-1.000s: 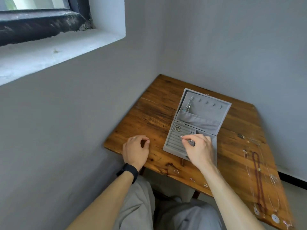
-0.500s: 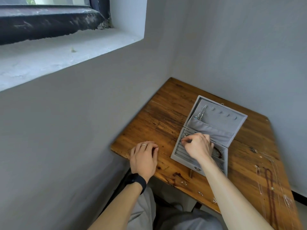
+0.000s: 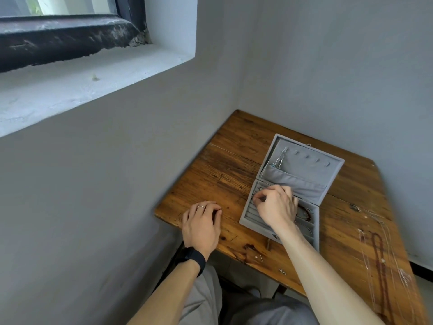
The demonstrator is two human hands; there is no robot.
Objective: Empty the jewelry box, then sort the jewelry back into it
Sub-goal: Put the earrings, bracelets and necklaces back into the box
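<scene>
An open grey velvet jewelry box (image 3: 311,233) lies on the wooden table (image 3: 229,165). A silver chain (image 3: 278,160) hangs at the left of its raised lid (image 3: 311,165). My right hand (image 3: 276,205) is over the ring-slot section at the box's left, with thumb and fingertips pinched together on something too small to make out. A dark reddish bracelet (image 3: 304,213) shows in the box just right of that hand. My left hand (image 3: 201,224), wearing a ring, lies knuckles up on the table left of the box, its fingers loosely curled.
Several thin chains and a dark red beaded necklace (image 3: 377,256) lie along the table's right side. Small earrings (image 3: 259,256) sit near the front edge. Grey walls close in behind and to the left, and a window ledge (image 3: 89,73) is up at the left.
My right hand has moved from the box's front toward the upper rows of ring slots. The camera has swung left, so the table appears further right.
</scene>
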